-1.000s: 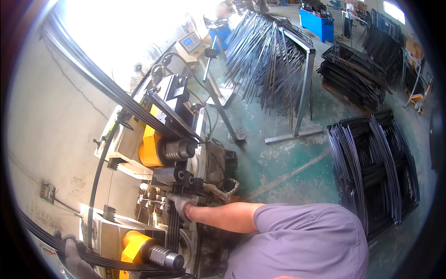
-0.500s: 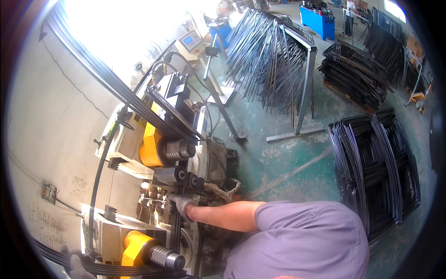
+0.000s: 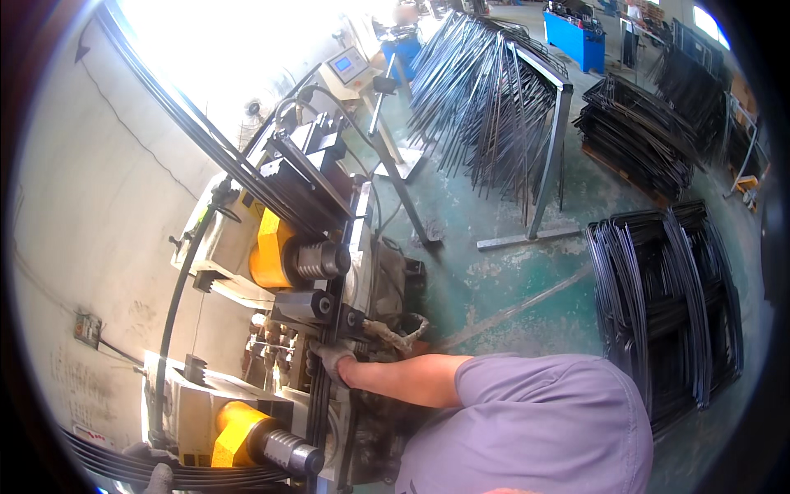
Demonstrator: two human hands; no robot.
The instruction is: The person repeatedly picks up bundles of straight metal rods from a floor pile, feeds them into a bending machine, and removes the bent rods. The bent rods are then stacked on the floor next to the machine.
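My right hand (image 3: 333,362), in a pale work glove, is closed around a bundle of dark metal rods (image 3: 318,403) between two yellow-headed parts of a bending machine (image 3: 271,251). Its fingertips are partly hidden by the rods. At the lower left, my left hand (image 3: 156,477), in a grey glove, wraps round the rods' curved lower stretch (image 3: 222,476), thumb in front and fingers behind. The upper stretch of rods (image 3: 197,136) slants up toward the bright window. The lower yellow clamp head (image 3: 239,436) and its threaded steel cylinder (image 3: 292,451) sit beside the lower rods.
A black hose (image 3: 174,329) hangs in front of the machine. A control panel (image 3: 347,63) stands behind it. Many thin rods hang on a metal rack (image 3: 551,148). Stacks of bent black frames (image 3: 666,305) lie at right. A wall (image 3: 107,222) bounds the left side.
The view has shifted slightly, moving the scene a little to the right. The lower-left rods look more fanned apart. Both hands keep hold of the rods.
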